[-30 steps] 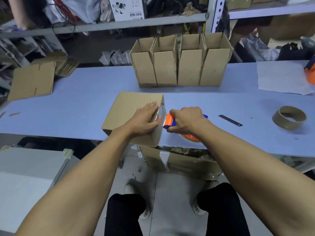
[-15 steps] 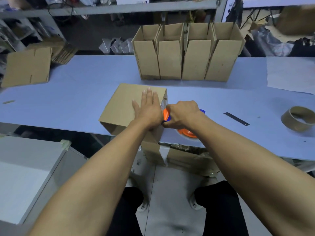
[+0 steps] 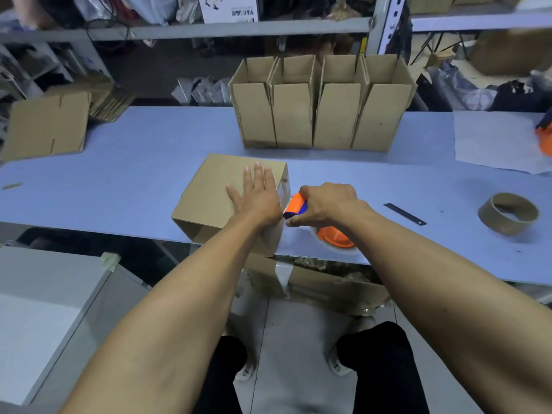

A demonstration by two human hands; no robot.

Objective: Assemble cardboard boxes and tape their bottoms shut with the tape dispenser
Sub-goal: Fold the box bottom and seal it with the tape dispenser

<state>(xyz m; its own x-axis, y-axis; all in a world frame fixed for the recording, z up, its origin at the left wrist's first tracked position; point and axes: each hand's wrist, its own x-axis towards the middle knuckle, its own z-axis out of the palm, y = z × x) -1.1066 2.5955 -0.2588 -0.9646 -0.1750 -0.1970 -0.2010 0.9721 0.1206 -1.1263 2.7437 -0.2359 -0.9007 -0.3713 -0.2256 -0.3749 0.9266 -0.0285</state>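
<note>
Tape dispenser [image 3: 296,205] now lower, in curled right grip [image 3: 327,204]; flat left grip [image 3: 257,196] atop box [image 3: 209,198].

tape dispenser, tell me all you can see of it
The tape dispenser is orange plastic with a blue part. Its orange wheel carries a pale tape roll lying near the blue table's front edge. The right hand grips it, hiding its middle. Its head sits at the right end of the cardboard box lying on its side.
</note>
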